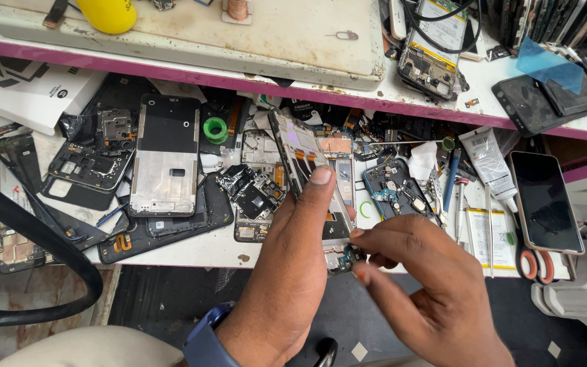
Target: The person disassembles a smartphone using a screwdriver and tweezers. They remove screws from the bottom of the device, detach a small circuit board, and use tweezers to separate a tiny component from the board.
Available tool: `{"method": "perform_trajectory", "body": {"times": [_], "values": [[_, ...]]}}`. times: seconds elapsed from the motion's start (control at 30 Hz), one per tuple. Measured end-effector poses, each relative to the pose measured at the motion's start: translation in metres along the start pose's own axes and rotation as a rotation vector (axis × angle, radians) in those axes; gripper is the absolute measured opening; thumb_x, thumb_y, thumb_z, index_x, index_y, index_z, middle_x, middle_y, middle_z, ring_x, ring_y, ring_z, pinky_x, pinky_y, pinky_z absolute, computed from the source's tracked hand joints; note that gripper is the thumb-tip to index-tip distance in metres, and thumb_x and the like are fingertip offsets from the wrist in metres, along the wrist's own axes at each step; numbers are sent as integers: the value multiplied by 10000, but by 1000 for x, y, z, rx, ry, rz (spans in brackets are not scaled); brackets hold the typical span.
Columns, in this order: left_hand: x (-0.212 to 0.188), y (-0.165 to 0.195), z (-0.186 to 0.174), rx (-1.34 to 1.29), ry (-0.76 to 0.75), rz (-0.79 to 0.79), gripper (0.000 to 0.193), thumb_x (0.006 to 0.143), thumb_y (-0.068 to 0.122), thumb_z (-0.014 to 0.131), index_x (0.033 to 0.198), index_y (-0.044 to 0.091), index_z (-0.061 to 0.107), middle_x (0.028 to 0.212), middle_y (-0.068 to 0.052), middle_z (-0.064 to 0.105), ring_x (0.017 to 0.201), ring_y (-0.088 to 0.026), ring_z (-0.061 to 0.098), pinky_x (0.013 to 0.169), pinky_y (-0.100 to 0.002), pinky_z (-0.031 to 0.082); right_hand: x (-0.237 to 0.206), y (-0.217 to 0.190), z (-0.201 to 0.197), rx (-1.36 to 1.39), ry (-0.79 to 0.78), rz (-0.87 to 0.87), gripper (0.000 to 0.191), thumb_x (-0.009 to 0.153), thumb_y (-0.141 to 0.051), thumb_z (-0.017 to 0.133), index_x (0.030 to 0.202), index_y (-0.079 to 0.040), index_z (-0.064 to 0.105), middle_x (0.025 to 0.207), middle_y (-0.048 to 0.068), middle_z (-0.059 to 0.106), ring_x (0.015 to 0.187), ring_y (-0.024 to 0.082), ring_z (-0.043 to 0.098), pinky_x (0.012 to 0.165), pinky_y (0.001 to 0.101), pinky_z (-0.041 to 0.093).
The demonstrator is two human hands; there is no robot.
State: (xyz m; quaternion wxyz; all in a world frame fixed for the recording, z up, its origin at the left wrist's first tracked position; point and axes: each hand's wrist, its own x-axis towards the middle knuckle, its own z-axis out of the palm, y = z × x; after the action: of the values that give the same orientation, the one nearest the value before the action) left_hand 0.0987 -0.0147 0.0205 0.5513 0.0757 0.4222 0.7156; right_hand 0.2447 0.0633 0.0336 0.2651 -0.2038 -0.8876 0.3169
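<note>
A: Left hand (pixel 287 272)?
B: Wrapped around a slim stripped phone frame with bare metal and orange flex strips (pixel 301 160), thumb tip pressed flat on its face, fingers hidden behind. Held tilted, top end up-left, above the front edge of the white cluttered shelf (pixel 205 253).

A: Right hand (pixel 426 285)?
B: Thumb and forefinger pressed together, pinching a small dark circuit piece (pixel 343 258) at the frame's lower end. Other fingers curled loosely below.

A: Round about?
B: Silver rectangular phone mid-plate (pixel 168 158) lying flat well left of the frame. Green ring of tape (pixel 215 128) beside it. Black glossy smartphone, screen dark (pixel 545 200), far right. White squeeze tube (pixel 489 162) just left of that phone. Blue wristband (pixel 206 340) on left wrist.
</note>
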Motion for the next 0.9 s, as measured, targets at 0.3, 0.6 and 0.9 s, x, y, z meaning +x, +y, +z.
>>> {"method": "perform_trajectory", "body": {"times": [0.3,0.6,0.9], "values": [[-2,-2,0,0,-79,85,532,1013,523,481,1186,41,624,1007,-48,606,956,-133,541,908,-313,456,-1,2,1,78,-17,2,309,781,-69,847,1073,-57,747,1020,81,710,842,134,720,681,258,582],[-3,-2,0,-8,-104,102,459,1045,476,491,1086,36,615,957,-44,579,928,-148,531,888,-325,456,-6,7,1,303,-18,48,333,801,-10,835,1119,-13,733,1076,93,683,870,132,646,747,259,537],[-2,2,3,-10,35,30,361,928,262,597,1229,65,625,1053,-40,671,929,-117,641,859,-314,549,-5,53,-37,118,437,461,184,942,32,708,1125,19,716,959,101,740,841,132,697,770,243,575]]}}
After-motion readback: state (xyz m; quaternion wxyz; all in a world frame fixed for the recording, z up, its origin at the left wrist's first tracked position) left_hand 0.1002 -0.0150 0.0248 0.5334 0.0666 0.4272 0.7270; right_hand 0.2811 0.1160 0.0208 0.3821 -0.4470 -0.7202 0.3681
